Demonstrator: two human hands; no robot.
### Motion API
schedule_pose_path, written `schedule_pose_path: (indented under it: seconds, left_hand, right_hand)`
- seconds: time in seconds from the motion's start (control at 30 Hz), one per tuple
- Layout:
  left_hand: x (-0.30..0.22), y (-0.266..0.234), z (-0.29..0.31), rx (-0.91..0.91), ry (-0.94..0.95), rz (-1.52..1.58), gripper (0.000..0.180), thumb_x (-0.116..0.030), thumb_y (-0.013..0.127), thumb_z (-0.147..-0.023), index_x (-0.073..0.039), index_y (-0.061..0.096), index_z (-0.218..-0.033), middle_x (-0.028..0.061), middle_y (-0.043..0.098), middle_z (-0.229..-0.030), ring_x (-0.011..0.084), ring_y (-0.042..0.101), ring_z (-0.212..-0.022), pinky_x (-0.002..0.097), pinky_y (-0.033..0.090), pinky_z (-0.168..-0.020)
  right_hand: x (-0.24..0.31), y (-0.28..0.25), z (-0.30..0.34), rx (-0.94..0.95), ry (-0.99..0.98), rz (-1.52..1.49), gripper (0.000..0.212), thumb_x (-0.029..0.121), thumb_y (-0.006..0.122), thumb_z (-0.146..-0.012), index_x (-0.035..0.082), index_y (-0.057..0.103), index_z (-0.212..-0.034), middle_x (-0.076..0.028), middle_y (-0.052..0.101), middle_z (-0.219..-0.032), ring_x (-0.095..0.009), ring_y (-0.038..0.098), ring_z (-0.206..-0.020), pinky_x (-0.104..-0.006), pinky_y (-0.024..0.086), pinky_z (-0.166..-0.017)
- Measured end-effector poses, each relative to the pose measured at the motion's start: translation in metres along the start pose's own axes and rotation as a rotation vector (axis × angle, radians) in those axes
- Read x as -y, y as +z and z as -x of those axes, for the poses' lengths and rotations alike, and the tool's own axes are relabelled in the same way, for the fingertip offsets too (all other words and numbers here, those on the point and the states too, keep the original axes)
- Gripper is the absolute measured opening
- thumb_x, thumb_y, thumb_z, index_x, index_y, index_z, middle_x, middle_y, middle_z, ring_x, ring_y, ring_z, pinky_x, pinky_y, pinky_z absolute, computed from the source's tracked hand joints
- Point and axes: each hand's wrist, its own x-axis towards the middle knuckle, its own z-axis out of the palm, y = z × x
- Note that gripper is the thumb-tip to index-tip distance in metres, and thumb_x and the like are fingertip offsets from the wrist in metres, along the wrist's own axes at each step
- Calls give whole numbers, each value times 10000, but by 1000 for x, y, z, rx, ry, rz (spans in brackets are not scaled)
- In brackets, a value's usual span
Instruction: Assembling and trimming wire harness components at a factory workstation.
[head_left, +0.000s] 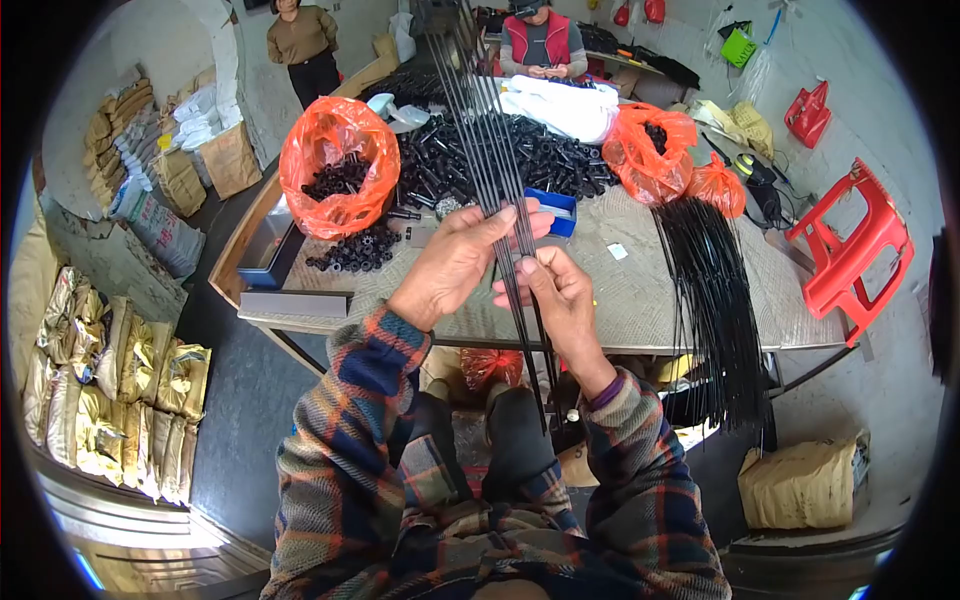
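Note:
Several long, thin black rods (478, 120) stand up at a slant in front of me, fanned apart at the top. My left hand (455, 258) closes round them at about mid-length, thumb on top. Lower down, my right hand (562, 305) pinches the rods between thumb and fingers, and their lower ends reach below the table edge. Behind my hands lies a heap of short black plastic fittings (560, 165). A blue tray (555, 218) sits just beyond my fingers. To the right, a thick bundle of similar black rods (712, 290) hangs over the table's near edge.
An orange bag (302, 165) of black pieces and loose black rings (358, 252) are on the table's (620, 300) left. More orange bags (645, 165) stand at the right back, near a red stool (870, 240). One person (540, 45) sits opposite; another (303, 45) stands far left.

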Motion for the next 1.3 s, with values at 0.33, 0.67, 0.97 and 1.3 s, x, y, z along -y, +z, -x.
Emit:
schedule_pose_path:
  seconds: [0.33, 0.67, 0.97, 1.3]
  left_hand:
    - [-7, 2, 9, -120, -36, -107, 364, -204, 494, -912, 73, 484, -1148, 180, 571, -1123, 225, 569, -1033, 317, 478, -848]
    - [-25, -20, 49, -248, 256, -795, 330, -16, 641, -785, 16, 543, -1099, 73, 612, -1037, 79, 557, -916, 226, 465, -777]
    - [-27, -20, 48, -163, 197, -613, 269, -3, 559, -843, 22, 548, -1111, 82, 640, -1004, 150, 596, -941, 243, 457, -820]
    - [-17, -37, 29, -138, 91, -581, 188, -35, 576, -844, -3, 622, -1024, 22, 625, -884, 68, 575, -804, 196, 485, -680]
  right_hand:
    - [-1, 25, 16, 113, 204, -35, 249, 222, 441, -939, -9, 501, -1009, -73, 556, -641, -102, 505, -438, -196, 383, -391]
    - [32, 34, 31, 546, 482, -185, 264, 177, 397, -950, -30, 445, -1106, -151, 624, -794, -197, 643, -639, -268, 519, -560]
    - [34, 37, 32, 567, 561, -303, 278, 147, 387, -952, -43, 437, -1148, -167, 619, -819, -209, 643, -672, -280, 525, -589]
    - [27, 23, 18, 604, 491, -424, 298, 106, 369, -947, -68, 375, -1190, -185, 615, -827, -233, 650, -681, -292, 547, -575]
